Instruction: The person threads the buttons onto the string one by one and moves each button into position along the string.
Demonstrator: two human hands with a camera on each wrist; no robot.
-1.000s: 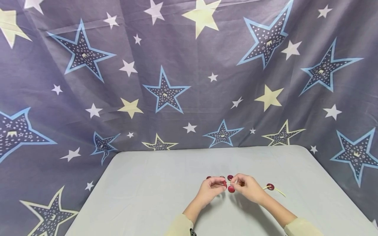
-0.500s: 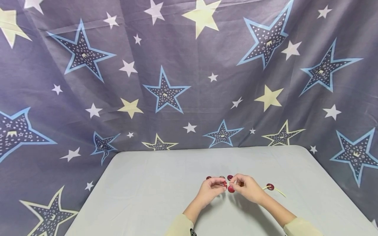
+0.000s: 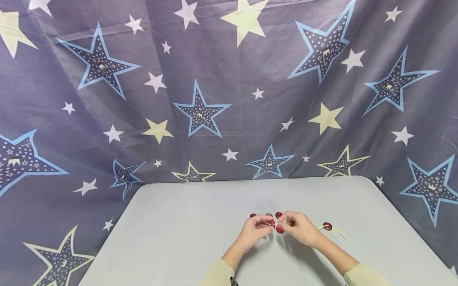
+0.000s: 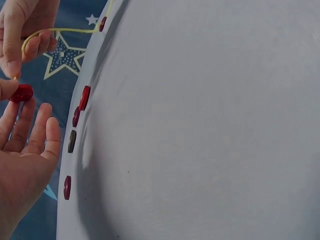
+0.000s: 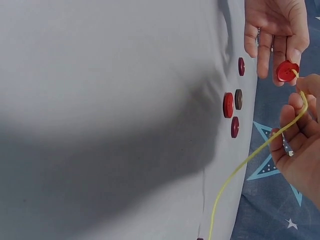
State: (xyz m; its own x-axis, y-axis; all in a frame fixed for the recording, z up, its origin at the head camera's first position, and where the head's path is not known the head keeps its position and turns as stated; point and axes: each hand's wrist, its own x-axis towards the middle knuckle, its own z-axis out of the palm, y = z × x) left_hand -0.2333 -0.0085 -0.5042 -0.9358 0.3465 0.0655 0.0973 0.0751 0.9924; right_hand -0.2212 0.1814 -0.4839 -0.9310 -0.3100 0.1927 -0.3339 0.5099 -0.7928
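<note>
Between thumb and fingertips my left hand (image 3: 253, 231) pinches a red button (image 5: 287, 71), held above the table. My right hand (image 3: 299, 228) is close beside it and pinches a yellow string (image 5: 260, 148) near its end. In the right wrist view that end meets the button's face at a hole; whether it passes through is hidden. The string runs back under the right hand to a dark red button (image 3: 327, 226) lying on the table, with a short tail beyond it.
On the white table (image 3: 171, 238) near my hands lie another red button (image 5: 228, 105), a brown button (image 5: 238, 99) and dark red buttons (image 5: 235, 127). A curtain with stars (image 3: 229, 79) rises behind the table's far edge.
My right fingertips have edged slightly left, closer to the red button in my left hand. The left hand and the buttons on the table stay in place.
</note>
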